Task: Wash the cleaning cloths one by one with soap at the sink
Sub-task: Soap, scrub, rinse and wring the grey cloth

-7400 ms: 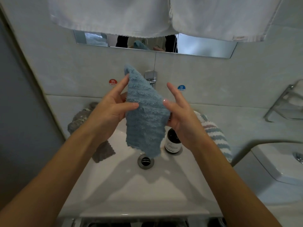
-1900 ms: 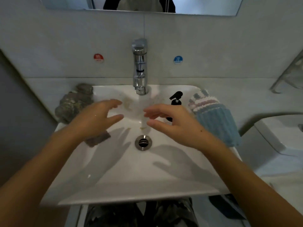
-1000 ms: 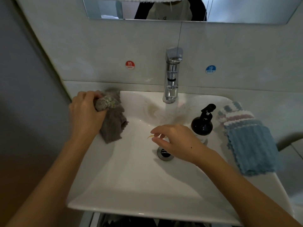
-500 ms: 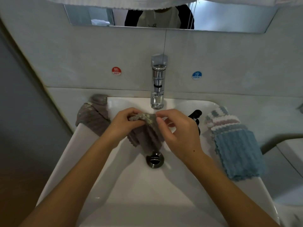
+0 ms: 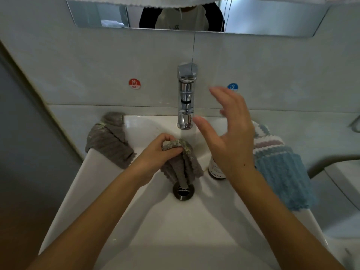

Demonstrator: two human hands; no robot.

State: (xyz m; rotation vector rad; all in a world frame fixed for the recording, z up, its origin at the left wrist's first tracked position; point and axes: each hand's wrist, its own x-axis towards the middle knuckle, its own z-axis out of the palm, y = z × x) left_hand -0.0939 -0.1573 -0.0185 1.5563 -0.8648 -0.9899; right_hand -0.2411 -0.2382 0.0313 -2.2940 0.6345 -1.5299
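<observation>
Left hand (image 5: 155,152), frame centre: fingers curled round the bunched top of a grey cloth (image 5: 183,164), clamped on it. Cloth hangs down inside the sink (image 5: 175,230); its lower tip sits right over the drain (image 5: 183,191), contact w/ drain cannot be told.

Right hand (image 5: 229,137), right of centre: raised, fingers spread & relaxed, holding nothing. It sits just right of the tap (image 5: 186,98), apart from it; fingertips slightly motion-blurred. Both hands are apart from each other.

Tap: chrome, upright, upper centre, spout directly above the held cloth. Whether water is running cannot be told.

Soap bottle (image 5: 215,170): dark w/ pale label, standing on the sink's right side, mostly hidden behind the right hand & wrist.

Other cloths:
- 2nd grey cloth (image 5: 109,141), draped over the sink's rear-left corner, left of centre.
- Blue cloth (image 5: 282,178), lying on the sink's right edge, right of frame.
- Striped cloth (image 5: 266,141), white/mauve/blue bands, just behind the blue one and partly under it.

Wall markers: red "HOT" sticker (image 5: 134,84) left of tap; blue sticker (image 5: 232,87) right of tap, partly covered by the right hand's fingers.

Mirror (image 5: 272,18) along the top edge; a person's torso is reflected at top centre.
</observation>
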